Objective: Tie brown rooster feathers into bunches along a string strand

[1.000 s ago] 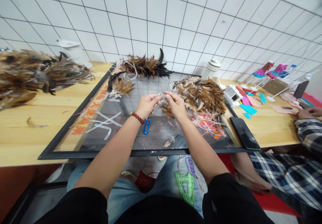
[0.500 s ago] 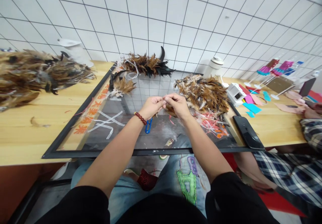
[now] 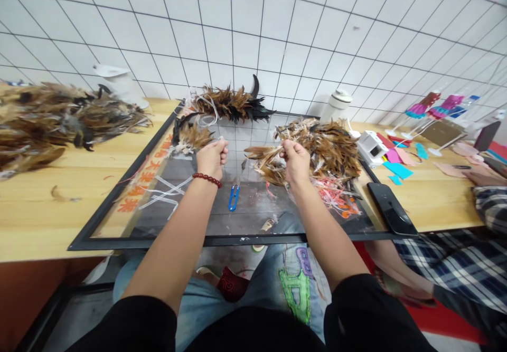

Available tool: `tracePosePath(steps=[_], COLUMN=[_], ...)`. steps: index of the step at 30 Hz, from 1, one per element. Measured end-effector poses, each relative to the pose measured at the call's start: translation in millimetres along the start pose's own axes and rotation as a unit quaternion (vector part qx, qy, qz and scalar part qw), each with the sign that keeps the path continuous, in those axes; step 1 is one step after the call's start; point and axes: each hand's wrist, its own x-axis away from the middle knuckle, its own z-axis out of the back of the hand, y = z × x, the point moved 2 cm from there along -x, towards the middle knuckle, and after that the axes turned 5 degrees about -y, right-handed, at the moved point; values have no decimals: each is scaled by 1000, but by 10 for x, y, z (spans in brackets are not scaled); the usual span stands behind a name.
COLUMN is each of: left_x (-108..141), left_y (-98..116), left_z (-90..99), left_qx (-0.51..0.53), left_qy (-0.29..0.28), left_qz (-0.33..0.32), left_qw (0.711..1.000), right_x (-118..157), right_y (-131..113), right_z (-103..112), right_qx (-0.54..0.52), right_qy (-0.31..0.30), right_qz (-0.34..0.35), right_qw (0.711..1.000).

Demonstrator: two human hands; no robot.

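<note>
My left hand (image 3: pixel 212 158) is closed in a fist above the glass-topped board, near a small feather bunch (image 3: pixel 195 135). A whitish bit shows at its fingertips, too small to name. My right hand (image 3: pixel 297 161) is closed in a pinch at the left edge of a pile of brown feathers (image 3: pixel 332 143). Feather tips (image 3: pixel 259 153) point left beside its fingers; I cannot tell whether it grips them. Between my forearms lie blue thread snips (image 3: pixel 233 199), blades pointing away from me. White ribbon strips (image 3: pixel 164 196) lie crossed on the left.
A feather garland (image 3: pixel 233 103) lies at the back by the tiled wall. More feathers (image 3: pixel 59 112) cover the left table. Pink strings (image 3: pixel 335 193), a phone (image 3: pixel 390 208), a white device (image 3: pixel 370 147) and a white bottle (image 3: pixel 338 104) stand right. A person in a plaid sleeve (image 3: pixel 455 267) sits alongside.
My hands were fingertip to fingertip in the middle; they have drawn apart, the left one leftward, the right one rightward to the feather pile. The snips are now uncovered.
</note>
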Motion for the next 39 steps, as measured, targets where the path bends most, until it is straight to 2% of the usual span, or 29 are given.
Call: tracePosePath(steps=[2, 4, 7, 14, 20, 24, 26, 28, 31, 34, 35, 36, 38, 39], left_x=[12, 48, 114, 217, 290, 384, 369, 284, 84, -18, -3, 37, 175, 257], left_y=[-12, -39, -102, -276, -267, -190, -178, -182, -173, -103, -70, -40, -7, -10], left_z=[-17, -52, -116, -271, -309, -349, -344, -297, -155, -43, -40, -63, -164, -229], left_qx=[44, 63, 29, -139, -285, -352, -348, -335, -274, -179, -161, -159, -178, -191], left_qy=[-63, -125, -178, -200, -236, -251, -245, -203, -84, 21, 29, 12, -69, -121], left_qz=[48, 81, 91, -14, -109, -129, -121, -110, -99, -151, -183, -214, -239, -231], left_qw=[996, 987, 979, 970, 923, 893, 897, 914, 953, 972, 969, 964, 952, 946], right_x=[37, 89, 165, 159, 185, 204, 171, 117, 47, 50, 69, 94, 152, 179], right_y=[-3, 16, 54, 104, 101, 100, 96, 81, 43, 18, 20, 28, 57, 72], right_z=[-43, -107, -185, -181, -215, -237, -202, -140, -51, -42, -61, -88, -151, -180], right_qx=[17, 38, 72, 132, 133, 115, 98, 72, 56, 89, 106, 123, 153, 162], right_qy=[-40, -111, -178, -115, -142, -147, -115, -67, -13, -4, -12, -25, -57, -73], right_qz=[-28, -76, -115, -58, -64, -75, -61, -41, -14, 0, 1, 0, -5, -9], right_qw=[999, 990, 975, 983, 979, 979, 987, 994, 998, 996, 994, 992, 987, 984])
